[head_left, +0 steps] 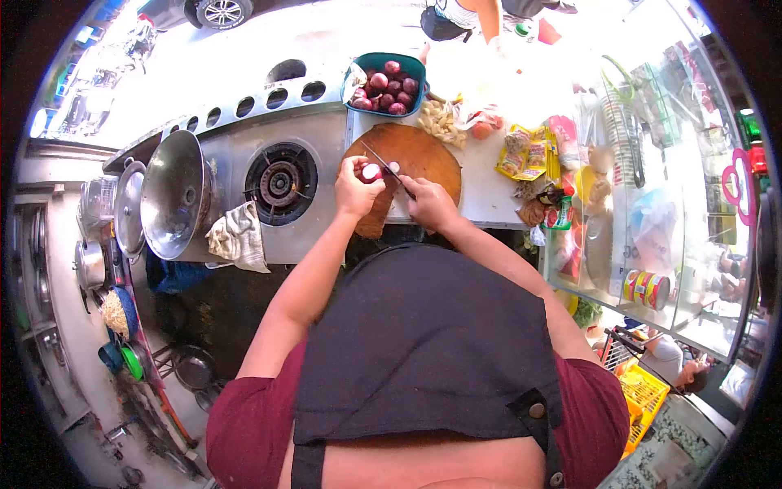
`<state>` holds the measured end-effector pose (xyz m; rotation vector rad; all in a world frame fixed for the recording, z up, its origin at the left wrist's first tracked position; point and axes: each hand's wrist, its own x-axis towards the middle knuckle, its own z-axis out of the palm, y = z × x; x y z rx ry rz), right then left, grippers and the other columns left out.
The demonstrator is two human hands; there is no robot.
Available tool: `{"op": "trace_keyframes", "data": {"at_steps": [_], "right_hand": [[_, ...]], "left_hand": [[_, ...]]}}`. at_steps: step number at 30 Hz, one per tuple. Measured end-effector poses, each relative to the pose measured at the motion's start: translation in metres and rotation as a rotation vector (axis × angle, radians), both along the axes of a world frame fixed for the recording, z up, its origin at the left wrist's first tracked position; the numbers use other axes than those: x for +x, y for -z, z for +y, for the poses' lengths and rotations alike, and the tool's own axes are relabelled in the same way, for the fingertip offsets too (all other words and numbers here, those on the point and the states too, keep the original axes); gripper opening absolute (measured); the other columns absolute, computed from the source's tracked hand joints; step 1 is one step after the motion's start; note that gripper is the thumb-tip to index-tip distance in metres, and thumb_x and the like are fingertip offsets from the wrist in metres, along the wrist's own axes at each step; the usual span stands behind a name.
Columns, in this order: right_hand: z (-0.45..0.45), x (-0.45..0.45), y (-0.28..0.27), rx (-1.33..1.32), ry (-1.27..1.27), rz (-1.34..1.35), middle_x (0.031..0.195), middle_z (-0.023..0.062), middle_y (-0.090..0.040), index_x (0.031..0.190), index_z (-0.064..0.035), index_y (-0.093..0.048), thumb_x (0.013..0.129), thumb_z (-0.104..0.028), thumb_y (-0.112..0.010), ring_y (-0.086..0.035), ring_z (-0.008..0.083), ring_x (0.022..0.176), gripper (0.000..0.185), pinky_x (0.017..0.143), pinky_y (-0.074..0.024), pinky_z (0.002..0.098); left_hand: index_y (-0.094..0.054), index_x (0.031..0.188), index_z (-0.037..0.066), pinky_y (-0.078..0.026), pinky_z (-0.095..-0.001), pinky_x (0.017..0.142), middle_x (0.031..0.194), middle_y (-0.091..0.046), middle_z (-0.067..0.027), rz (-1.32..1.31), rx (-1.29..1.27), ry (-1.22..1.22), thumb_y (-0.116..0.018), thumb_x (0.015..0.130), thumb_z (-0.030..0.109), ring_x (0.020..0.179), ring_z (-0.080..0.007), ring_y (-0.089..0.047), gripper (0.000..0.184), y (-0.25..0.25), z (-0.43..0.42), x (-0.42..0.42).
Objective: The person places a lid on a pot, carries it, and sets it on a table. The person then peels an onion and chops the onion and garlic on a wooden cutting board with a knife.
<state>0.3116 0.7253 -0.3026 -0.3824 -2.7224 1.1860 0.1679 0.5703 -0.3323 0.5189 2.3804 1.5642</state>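
The knife (379, 156) lies obliquely over the cutting board (440, 171), its long axis running from the handle at lower right to the tip at upper left, away from the wearer. The right hand (432, 202) is closed around the handle; the blade is thin, dark and tapering. The left hand (357, 189) grasps a red onion (372, 172) above the board's left part, just beside the blade, its pale, flat, roundish cut face turned toward the knife and its rim purple. A small pale onion piece (394, 167) sits beside the blade; whether it touches the metal cannot be told. The board is brown wood, broadly round. Beyond it, a teal plastic basin (424, 80) holds whole onions (394, 87) with glossy, purplish skins. To the left are a dark, ring-shaped gas burner (281, 182) set in a metal stove top (232, 151), a crumpled, pale cloth (239, 236) at the front edge, and a deep, shiny metal wok (173, 196), tilted on its side.
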Motion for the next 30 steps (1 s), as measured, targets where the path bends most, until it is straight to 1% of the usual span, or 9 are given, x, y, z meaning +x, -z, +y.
{"op": "trace_keyframes", "data": {"at_steps": [5,8,11,13,15,16,23,28,30], "right_hand": [[0.01,-0.004,-0.009,-0.071,0.003,-0.088,0.107,0.0256,-0.071,0.134,-0.0079,-0.068,0.087,-0.01,-0.061,-0.068,0.0446,0.105,0.047,0.094,-0.0547,0.0503],[0.01,0.001,-0.024,-0.035,0.029,-0.019,0.107,0.0256,-0.071,0.135,-0.0069,-0.067,0.086,-0.01,-0.063,-0.069,0.0448,0.104,0.049,0.093,-0.0548,0.0509],[0.007,0.007,-0.058,-0.015,-0.011,-0.051,0.111,0.025,-0.071,0.137,-0.0046,-0.066,0.087,-0.009,-0.063,-0.069,0.044,0.106,0.05,0.095,-0.0543,0.0495],[-0.001,0.014,-0.066,-0.017,-0.053,-0.141,0.116,0.0244,-0.072,0.14,-0.0031,-0.065,0.088,-0.01,-0.064,-0.068,0.043,0.109,0.052,0.098,-0.0538,0.0477],[-0.009,0.019,-0.066,0.011,-0.109,-0.106,0.116,0.0246,-0.071,0.141,-0.003,-0.064,0.088,-0.008,-0.063,-0.068,0.0435,0.107,0.053,0.097,-0.0537,0.0485],[-0.011,0.019,-0.069,0.022,-0.15,-0.145,0.109,0.0235,-0.071,0.138,-0.0043,-0.065,0.089,-0.008,-0.058,-0.069,0.0438,0.103,0.05,0.092,-0.055,0.0518],[-0.02,0.011,-0.072,0.127,-0.198,-0.205,0.104,0.0253,-0.071,0.127,0.0021,-0.066,0.087,-0.007,-0.058,-0.069,0.0447,0.101,0.042,0.091,-0.0554,0.0532],[-0.022,-0.017,-0.055,0.127,-0.202,-0.222,0.101,0.0254,-0.073,0.111,-0.0018,-0.069,0.087,-0.009,-0.059,-0.071,0.0442,0.1,0.027,0.091,-0.0557,0.0537],[-0.017,-0.023,-0.029,0.09,-0.174,-0.177,0.102,0.0253,-0.074,0.112,-0.0038,-0.07,0.087,-0.01,-0.06,-0.071,0.0441,0.101,0.028,0.091,-0.0559,0.053]], "left_hand": [[-0.066,0.123,0.004,-0.057,-0.0351,0.096,0.114,-0.074,-0.0096,-0.132,0.187,0.071,-0.092,0.077,0.014,0.105,-0.0187,-0.071,0.054,0.014,-0.006,-0.002],[-0.069,0.117,0.008,-0.057,-0.0396,0.093,0.109,-0.077,-0.0128,0.124,-0.242,0.072,-0.094,0.075,0.022,0.105,-0.028,-0.074,0.051,0.021,-0.012,-0.002],[-0.069,0.115,0.008,-0.058,-0.0424,0.092,0.107,-0.077,-0.0149,0.187,-0.368,0.034,-0.094,0.073,0.022,0.105,-0.0333,-0.074,0.051,0.013,-0.022,0.001],[-0.068,0.114,0.007,-0.057,-0.0444,0.091,0.108,-0.077,-0.0172,0.039,-0.28,0.033,-0.094,0.072,0.02,0.103,-0.0358,-0.074,0.051,0.005,-0.024,0.004],[-0.067,0.109,0.006,-0.057,-0.0484,0.088,0.103,-0.075,-0.0193,0.246,-0.349,0.082,-0.093,0.07,0.017,0.101,-0.0397,-0.073,0.048,0.009,-0.024,0.005],[-0.067,0.109,0.006,-0.057,-0.0484,0.088,0.103,-0.075,-0.0193,0.245,-0.349,0.08,-0.093,0.07,0.017,0.101,-0.0397,-0.073,0.048,0.01,-0.023,0.004],[-0.065,0.103,0.006,-0.055,-0.0526,0.089,0.106,-0.072,-0.0197,0.171,-0.533,0.128,-0.089,0.074,0.023,0.103,-0.042,-0.07,0.041,-0.007,-0.009,-0.002],[-0.066,0.101,0.007,-0.056,-0.0521,0.088,0.103,-0.073,-0.0183,0.191,-0.508,0.104,-0.089,0.073,0.023,0.103,-0.0409,-0.07,0.04,0.002,-0.009,0.0],[-0.067,0.098,0.008,-0.057,-0.0502,0.085,0.098,-0.074,-0.0193,0.251,-0.443,0.075,-0.088,0.077,0.029,0.097,-0.0427,-0.071,0.037,0.008,-0.011,0.002]]}}
